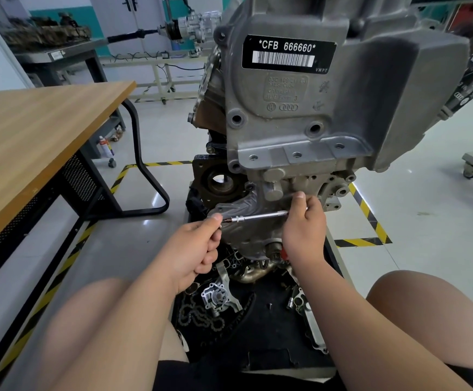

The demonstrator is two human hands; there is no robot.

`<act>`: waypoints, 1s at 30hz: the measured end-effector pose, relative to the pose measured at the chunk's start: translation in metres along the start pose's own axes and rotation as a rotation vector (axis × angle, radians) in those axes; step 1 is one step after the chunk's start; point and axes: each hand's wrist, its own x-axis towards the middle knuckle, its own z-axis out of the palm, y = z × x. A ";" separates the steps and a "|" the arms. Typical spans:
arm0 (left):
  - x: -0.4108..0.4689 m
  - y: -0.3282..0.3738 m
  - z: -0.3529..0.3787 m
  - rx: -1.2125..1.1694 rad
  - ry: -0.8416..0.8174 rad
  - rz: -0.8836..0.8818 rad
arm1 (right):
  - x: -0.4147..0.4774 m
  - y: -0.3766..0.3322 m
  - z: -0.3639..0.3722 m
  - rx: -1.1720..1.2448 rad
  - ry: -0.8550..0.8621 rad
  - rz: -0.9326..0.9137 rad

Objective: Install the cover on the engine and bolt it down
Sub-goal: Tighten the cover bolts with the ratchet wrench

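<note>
A grey aluminium engine (308,114) stands upright in front of me, with a black barcode label on its upper casing. Low on its face sits the grey cover (238,207), against the block. My right hand (304,224) grips the handle end of a slim chrome driver (258,216) that lies almost level across the cover. My left hand (198,246) pinches the driver's bit end at the cover's left edge. Whether a bolt sits on the bit is hidden by my fingertips.
A black mat (260,314) under the engine holds loose parts: a small pump housing (218,299), a chain (198,317), a metal bracket (311,325). A wooden table (32,142) stands at the left. Yellow-black tape (368,213) marks the floor. My knees frame the mat.
</note>
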 end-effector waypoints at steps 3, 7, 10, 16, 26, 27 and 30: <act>0.001 0.001 0.005 0.004 -0.011 -0.012 | 0.000 0.001 -0.001 -0.004 -0.020 0.000; 0.001 0.003 0.011 -0.088 -0.015 -0.084 | 0.000 0.001 -0.001 0.001 -0.022 -0.005; 0.000 0.004 0.011 -0.116 0.006 -0.112 | 0.000 0.002 -0.001 0.012 -0.012 -0.003; -0.001 0.006 0.011 -0.183 0.008 -0.126 | 0.000 0.002 -0.001 0.019 -0.007 0.004; 0.008 0.007 0.000 0.403 0.128 0.219 | 0.001 0.001 -0.009 -0.019 -0.046 -0.021; 0.008 0.009 -0.002 0.531 0.156 0.282 | 0.001 0.000 -0.010 -0.021 -0.057 -0.020; -0.002 0.016 -0.001 0.753 0.202 0.428 | 0.002 -0.002 -0.013 -0.005 -0.065 -0.010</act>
